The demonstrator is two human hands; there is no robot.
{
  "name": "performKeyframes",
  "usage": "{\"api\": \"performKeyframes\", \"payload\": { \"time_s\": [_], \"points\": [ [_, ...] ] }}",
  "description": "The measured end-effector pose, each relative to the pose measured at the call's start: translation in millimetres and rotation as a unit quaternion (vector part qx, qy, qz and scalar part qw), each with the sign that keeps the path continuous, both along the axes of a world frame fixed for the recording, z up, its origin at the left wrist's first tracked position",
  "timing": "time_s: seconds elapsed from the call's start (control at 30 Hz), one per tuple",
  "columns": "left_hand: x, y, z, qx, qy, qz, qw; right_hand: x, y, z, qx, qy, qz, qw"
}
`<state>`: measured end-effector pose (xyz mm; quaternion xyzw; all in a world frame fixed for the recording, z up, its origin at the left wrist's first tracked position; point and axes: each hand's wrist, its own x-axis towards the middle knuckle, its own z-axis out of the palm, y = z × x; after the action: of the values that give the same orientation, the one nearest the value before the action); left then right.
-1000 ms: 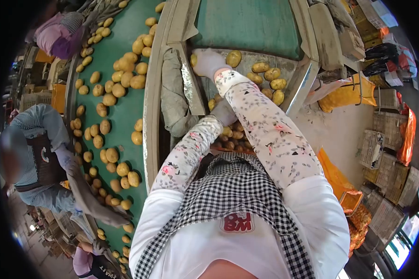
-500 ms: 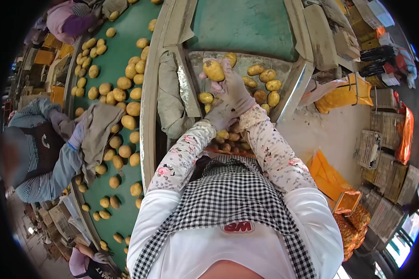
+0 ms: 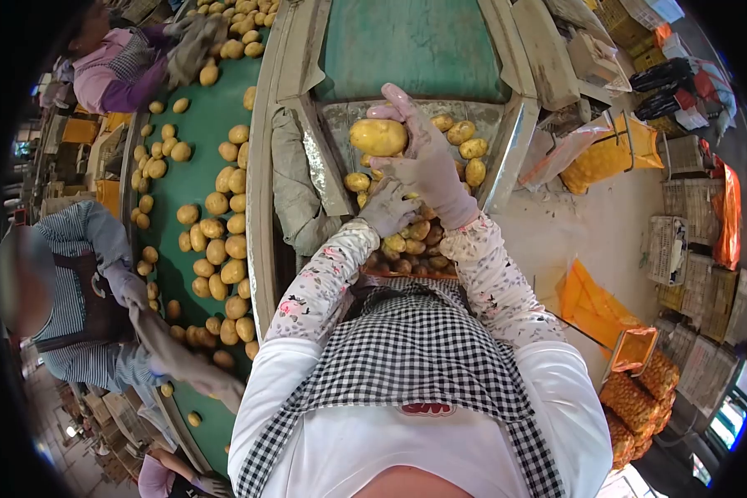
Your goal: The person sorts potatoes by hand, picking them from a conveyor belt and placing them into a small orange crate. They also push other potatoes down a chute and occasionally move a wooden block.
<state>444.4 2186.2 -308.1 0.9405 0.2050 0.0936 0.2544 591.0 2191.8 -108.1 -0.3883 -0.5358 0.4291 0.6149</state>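
Note:
My right hand (image 3: pixel 427 170), in a pale glove, holds a large yellow potato (image 3: pixel 378 138) above the chute, its index finger stretched up past it. Lower and to the left is my left hand (image 3: pixel 388 207), in a grey glove, its fingers bent over the potatoes near my right wrist; whether it grips one is hidden. Several potatoes (image 3: pixel 473 148) lie in the metal chute (image 3: pixel 340 124) around both hands. More potatoes (image 3: pixel 413 238) are heaped close to my checked apron.
Left of me runs a green belt (image 3: pixel 174 274) carrying many potatoes. Co-workers (image 3: pixel 75 274) stand along its far side. A metal rail (image 3: pixel 264 166) separates it from the chute. On the right are an orange bag (image 3: pixel 593 303), filled sacks (image 3: pixel 631 407) and crates (image 3: pixel 668 249).
My right hand has turned, bringing the held potato slightly lower and its fingers apart. The belt's potatoes have shifted. A co-worker's arm with the grey cloth has swung down over the belt.

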Motion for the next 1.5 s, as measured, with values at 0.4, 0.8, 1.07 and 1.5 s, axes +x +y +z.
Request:
{"api": "performKeyframes", "payload": {
  "time_s": [0.4,0.8,1.07,1.5],
  "points": [
    [2,0,17,0.106,-0.093,0.000,0.990,73,14,-95,-0.071,-0.373,-0.335,0.862],
    [-3,-6,9,0.116,-0.009,0.262,0.958,66,-44,-168,-0.285,-0.589,-0.216,0.725],
    [-19,-30,10,0.041,0.001,0.178,0.983,57,-72,-181,-0.262,-0.606,-0.160,0.734],
    [34,21,3,0.145,-0.021,-0.050,0.988,61,-183,-156,-0.319,-0.364,-0.131,0.865]
  ]
}}
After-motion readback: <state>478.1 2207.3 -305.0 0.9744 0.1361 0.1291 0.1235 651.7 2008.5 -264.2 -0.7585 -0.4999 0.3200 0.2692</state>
